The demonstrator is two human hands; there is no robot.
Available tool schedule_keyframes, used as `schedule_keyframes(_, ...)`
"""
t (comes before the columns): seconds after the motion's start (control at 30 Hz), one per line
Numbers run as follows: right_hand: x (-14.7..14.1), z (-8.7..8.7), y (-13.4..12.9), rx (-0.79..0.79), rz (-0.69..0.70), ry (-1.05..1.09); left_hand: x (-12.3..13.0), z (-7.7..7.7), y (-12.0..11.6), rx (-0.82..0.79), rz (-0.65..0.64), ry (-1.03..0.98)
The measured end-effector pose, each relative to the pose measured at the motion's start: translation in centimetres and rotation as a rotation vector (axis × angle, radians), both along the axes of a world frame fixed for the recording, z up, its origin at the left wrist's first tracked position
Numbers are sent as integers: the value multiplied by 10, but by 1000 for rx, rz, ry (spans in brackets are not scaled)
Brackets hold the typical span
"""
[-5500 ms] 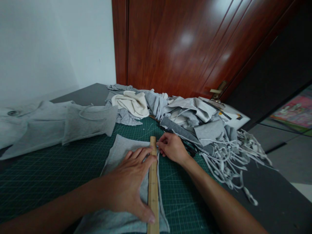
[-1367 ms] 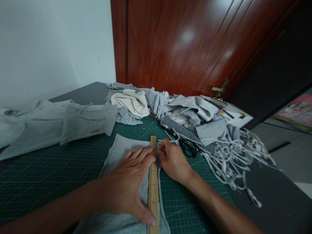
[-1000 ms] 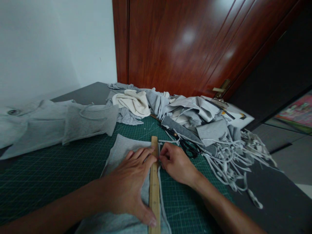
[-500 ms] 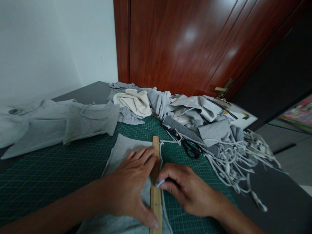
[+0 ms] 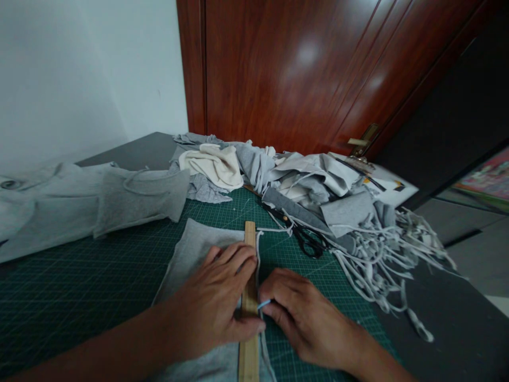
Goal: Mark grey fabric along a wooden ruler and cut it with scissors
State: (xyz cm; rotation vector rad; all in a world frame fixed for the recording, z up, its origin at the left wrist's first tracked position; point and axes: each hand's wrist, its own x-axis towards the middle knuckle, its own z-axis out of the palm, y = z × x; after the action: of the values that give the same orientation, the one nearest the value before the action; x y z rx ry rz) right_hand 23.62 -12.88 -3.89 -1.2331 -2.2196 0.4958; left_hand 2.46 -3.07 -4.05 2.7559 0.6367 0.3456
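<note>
A piece of light grey fabric (image 5: 201, 236) lies on the green cutting mat (image 5: 103, 276). A wooden ruler (image 5: 248, 361) rests lengthwise along the fabric's right side, with a narrow strip of cloth showing beyond it. My left hand (image 5: 214, 300) presses down on the ruler and fabric, fingers stretched forward and thumb on the ruler's right edge. My right hand (image 5: 302, 313) is closed in a pinch around a small light-blue object (image 5: 264, 304), whose tip meets the ruler's right edge. Most of that object is hidden by the fingers, so its kind is unclear.
Black-handled scissors (image 5: 310, 241) lie beyond my right hand. Fabric scraps (image 5: 318, 175) are heaped at the back, with tangled grey cloth strips (image 5: 382, 265) to the right. Sewn grey fabric pieces (image 5: 139, 199) overlap at the left. A wooden door (image 5: 278, 79) stands behind.
My left thumb has slid forward along the ruler, closer to the fingers. The light-blue object now sits at the ruler's right edge, where before it overlapped the ruler. The view has shifted slightly.
</note>
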Motion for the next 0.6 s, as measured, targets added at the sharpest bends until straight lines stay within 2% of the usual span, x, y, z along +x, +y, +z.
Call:
schedule_keyframes(0.13, 1, 1, -2, -13, -3, -23, 0, -1, 3, 7, 2, -10)
schedule_keyframes(0.43, 1, 2, -2, -13, -2, -32, -3, 5, 8, 1, -102, -118)
schedule_keyframes(0.6, 3, 1, -4, -22, -2, -17, -2, 4, 11, 30, -125, -113)
